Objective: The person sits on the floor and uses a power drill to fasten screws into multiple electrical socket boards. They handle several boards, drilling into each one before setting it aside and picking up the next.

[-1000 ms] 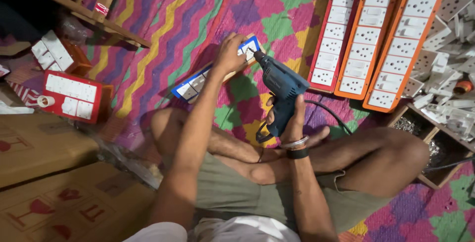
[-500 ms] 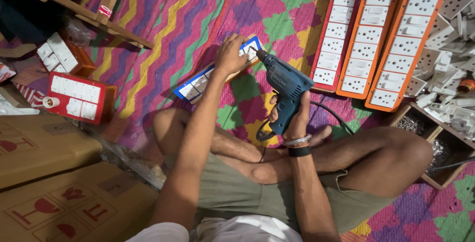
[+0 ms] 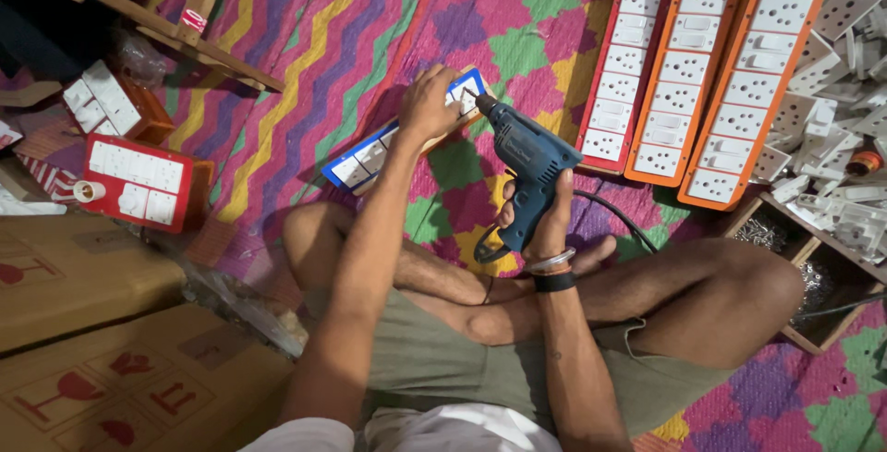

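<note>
**Head view: drill set to a blue switch board**

Left hand (image 3: 427, 105) presses flat, fingers spread, on the blue board (image 3: 399, 136), which lies on the mat (image 3: 305, 54) before the crossed legs. Right hand (image 3: 547, 221) is clenched round the grip of the drill (image 3: 525, 164), whose bit meets the board's far end. Right of the blue board lie three boards (image 3: 702, 73), one red and two orange, with sockets fitted. Judged so, several boards are assembled; this one is mid-fastening. Loose white parts (image 3: 850, 64) remain beyond those boards.
</note>
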